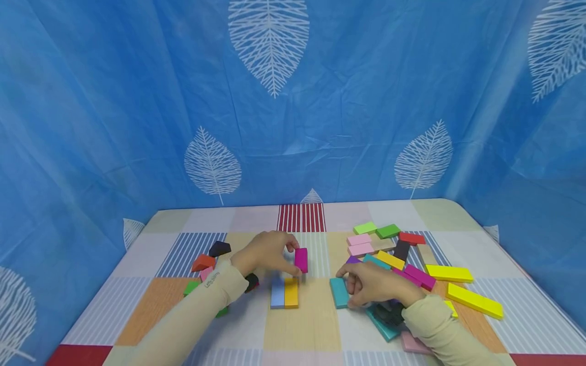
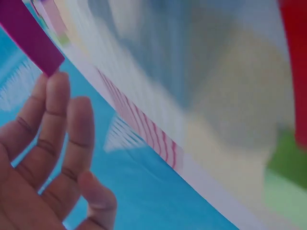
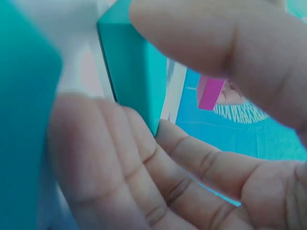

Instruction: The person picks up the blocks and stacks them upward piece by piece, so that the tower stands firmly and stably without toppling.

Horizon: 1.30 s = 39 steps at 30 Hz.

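My left hand (image 1: 270,252) pinches a magenta block (image 1: 301,260) by its ends, between thumb and fingers, above the table. In the left wrist view, fingertips touch one end of that magenta block (image 2: 33,38); the thumb is out of sight. Just below it in the head view, a light blue block (image 1: 277,295) and an orange-yellow block (image 1: 291,295) lie side by side, touching. My right hand (image 1: 377,283) grips a teal block (image 1: 339,293) to the right of that pair. The right wrist view shows thumb and fingers about this teal block (image 3: 127,62).
Many loose blocks lie on the right, among them two yellow blocks (image 1: 475,301), a red block (image 1: 411,238) and another teal block (image 1: 383,326) below the right hand. At left are a black block (image 1: 220,248) and an orange-red block (image 1: 203,263). A blue curtain (image 1: 293,127) hangs behind the table.
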Available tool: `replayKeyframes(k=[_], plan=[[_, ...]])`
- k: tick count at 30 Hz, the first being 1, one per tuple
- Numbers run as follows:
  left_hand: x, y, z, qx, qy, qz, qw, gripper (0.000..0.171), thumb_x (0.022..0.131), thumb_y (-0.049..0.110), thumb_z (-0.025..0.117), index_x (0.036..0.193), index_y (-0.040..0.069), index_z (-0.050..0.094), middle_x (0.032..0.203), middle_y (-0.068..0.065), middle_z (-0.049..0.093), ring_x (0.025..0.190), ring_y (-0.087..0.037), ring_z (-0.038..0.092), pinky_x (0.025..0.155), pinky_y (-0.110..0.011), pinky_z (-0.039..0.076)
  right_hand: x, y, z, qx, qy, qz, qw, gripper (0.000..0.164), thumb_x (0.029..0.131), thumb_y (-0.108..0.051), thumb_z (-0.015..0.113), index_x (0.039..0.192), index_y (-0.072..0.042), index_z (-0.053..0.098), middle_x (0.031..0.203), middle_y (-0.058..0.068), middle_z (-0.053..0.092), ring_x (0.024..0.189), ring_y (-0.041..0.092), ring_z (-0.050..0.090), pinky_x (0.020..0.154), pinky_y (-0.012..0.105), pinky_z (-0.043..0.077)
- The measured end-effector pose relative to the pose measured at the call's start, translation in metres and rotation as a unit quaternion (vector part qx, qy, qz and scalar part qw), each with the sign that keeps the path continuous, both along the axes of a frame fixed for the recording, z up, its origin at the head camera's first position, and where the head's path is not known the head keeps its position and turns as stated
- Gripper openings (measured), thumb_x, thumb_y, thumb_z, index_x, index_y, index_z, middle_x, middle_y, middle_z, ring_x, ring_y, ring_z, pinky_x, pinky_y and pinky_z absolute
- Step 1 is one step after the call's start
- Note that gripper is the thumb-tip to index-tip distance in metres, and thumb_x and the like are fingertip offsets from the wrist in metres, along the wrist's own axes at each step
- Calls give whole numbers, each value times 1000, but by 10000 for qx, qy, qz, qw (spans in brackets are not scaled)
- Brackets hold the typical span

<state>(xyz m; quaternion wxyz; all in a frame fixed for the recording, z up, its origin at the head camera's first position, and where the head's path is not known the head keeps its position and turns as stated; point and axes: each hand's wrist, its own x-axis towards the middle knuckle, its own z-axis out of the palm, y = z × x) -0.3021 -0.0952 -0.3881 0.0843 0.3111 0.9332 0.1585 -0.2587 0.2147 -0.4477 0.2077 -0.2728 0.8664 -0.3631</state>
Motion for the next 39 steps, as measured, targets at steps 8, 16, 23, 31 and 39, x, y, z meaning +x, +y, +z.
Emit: replayKeyframes(k=[8, 16, 23, 31, 39], plan=[[39, 19, -6, -819, 833, -270, 9928, 56, 75, 58, 91, 113, 19, 77, 98, 6, 74, 89, -14, 66, 81, -37, 52, -8, -2, -23, 39, 314, 25, 9995, 65, 84, -30, 95, 137, -5, 66, 86, -7, 62, 70, 10, 59, 62, 25, 53], [57, 23, -19, -1172, 1175, -89, 9861, 59, 72, 65, 90, 109, 21, 78, 97, 4, 71, 90, -17, 64, 85, -41, 54, -8, -11, -32, 156, 399, -239, 9988, 70, 83, -33, 95, 140, -8, 63, 84, -7, 61, 67, 8, 56, 59, 23, 47], [61, 20, -23, -1064, 1224, -43, 9868, 59, 72, 62, 91, 110, 19, 77, 91, 5, 67, 85, -16, 61, 80, -38, 52, 0, -21, -24, 52, 481, -231, 9986, 69, 84, -37, 94, 136, -4, 61, 87, -4, 59, 67, 11, 54, 58, 25, 46], [63, 17, -23, -966, 1157, -36, 9886, 59, 72, 59, 93, 109, 16, 76, 90, 4, 65, 83, -15, 58, 78, -37, 51, -7, -29, -33, 76, 539, -168, 9984, 69, 82, -43, 94, 136, -12, 65, 86, -9, 60, 64, 8, 53, 56, 24, 44], [64, 14, -25, -941, 1095, 42, 9895, 60, 71, 59, 93, 110, 17, 76, 92, 4, 67, 84, -15, 59, 80, -39, 53, 14, -45, 7, -72, 697, 57, 9975, 61, 87, -29, 91, 132, 2, 64, 85, -4, 57, 66, 9, 47, 58, 25, 39]])
